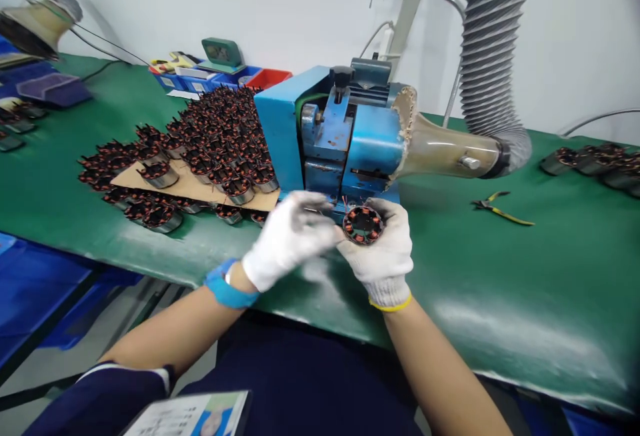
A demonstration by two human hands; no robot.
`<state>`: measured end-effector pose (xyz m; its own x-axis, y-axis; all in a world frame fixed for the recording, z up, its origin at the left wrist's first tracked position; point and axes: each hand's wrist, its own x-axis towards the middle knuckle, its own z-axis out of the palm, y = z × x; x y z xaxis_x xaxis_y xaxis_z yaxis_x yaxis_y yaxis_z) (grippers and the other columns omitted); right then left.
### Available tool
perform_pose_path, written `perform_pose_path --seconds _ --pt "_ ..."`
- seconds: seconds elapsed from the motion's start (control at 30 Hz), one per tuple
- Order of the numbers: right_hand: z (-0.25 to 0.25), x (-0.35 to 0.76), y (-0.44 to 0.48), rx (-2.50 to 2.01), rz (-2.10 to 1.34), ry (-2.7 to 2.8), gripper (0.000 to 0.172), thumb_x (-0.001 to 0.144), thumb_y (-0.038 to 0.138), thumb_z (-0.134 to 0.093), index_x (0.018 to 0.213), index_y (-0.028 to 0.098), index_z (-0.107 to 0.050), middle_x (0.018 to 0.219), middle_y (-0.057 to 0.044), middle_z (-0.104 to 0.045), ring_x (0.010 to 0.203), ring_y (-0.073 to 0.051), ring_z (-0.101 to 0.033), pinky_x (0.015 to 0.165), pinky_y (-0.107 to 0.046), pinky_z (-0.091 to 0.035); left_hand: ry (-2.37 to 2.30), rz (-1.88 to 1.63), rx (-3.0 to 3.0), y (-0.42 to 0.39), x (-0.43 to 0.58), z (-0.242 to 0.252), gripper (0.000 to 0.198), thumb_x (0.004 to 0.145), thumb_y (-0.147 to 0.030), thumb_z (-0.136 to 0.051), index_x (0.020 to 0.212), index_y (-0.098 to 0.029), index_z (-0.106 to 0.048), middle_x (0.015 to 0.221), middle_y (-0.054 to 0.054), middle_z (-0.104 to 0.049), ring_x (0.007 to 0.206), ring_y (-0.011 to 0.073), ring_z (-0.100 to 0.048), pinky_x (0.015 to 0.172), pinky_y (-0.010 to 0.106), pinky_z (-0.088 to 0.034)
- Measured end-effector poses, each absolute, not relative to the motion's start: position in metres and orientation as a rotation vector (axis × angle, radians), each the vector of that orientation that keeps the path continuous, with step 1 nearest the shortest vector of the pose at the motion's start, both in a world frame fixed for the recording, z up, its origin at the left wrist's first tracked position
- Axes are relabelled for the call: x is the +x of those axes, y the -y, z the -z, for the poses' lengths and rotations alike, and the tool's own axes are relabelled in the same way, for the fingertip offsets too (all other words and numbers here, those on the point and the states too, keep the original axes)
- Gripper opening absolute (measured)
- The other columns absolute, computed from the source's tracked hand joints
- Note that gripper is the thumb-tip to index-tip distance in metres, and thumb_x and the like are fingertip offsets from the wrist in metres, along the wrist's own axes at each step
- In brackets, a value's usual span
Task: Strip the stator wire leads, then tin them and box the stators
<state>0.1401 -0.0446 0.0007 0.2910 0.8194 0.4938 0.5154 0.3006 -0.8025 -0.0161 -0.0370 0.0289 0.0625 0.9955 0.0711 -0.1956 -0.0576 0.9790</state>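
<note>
My right hand (383, 249), in a white knit glove with a yellow cuff edge, is closed around a wound motor stator (363, 225). The stator's round opening and copper coils face me, and thin wire ends stick up at its upper left. My left hand (297, 239), also in a white glove, is just left of the stator with its fingers curled toward it. Motion blurs those fingers, so whether they pinch a wire is unclear. Both hands are in front of a blue machine (330, 136) with a motor on its back.
Many stators (220, 129) are crowded left of the machine, some on a cardboard sheet (200, 188). A ribbed extraction hose (495, 43) joins the machine's right side. Yellow-handled cutters (503, 209) lie on the green table (480, 289). Blue bins (195, 79) stand behind.
</note>
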Motion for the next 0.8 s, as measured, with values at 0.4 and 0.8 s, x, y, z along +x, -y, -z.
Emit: perform_pose_path --seconds 0.4,0.8 --pt "0.006 0.151 0.027 -1.411 -0.294 1.522 0.073 0.073 0.042 -0.070 0.138 0.022 -0.043 0.125 -0.014 -0.057 0.111 -0.028 -0.062 0.099 -0.043 -0.053 -1.022 -1.180 1.284 0.009 0.032 -0.018 0.059 0.054 -0.026 -0.087 0.106 -0.016 -0.060 0.102 0.008 -0.074 0.095 0.0257 -0.071 0.092 0.043 -0.056" --pt "-0.013 0.141 0.010 -1.467 -0.171 1.485 0.054 0.081 0.047 -0.063 0.123 0.016 -0.048 0.116 -0.016 -0.062 0.105 -0.028 -0.064 0.093 -0.041 -0.054 -1.107 -1.310 1.348 -0.007 0.039 -0.034 0.044 0.054 -0.030 -0.084 0.088 -0.016 -0.061 0.088 0.003 -0.072 0.085 0.0194 -0.066 0.086 0.035 -0.053"
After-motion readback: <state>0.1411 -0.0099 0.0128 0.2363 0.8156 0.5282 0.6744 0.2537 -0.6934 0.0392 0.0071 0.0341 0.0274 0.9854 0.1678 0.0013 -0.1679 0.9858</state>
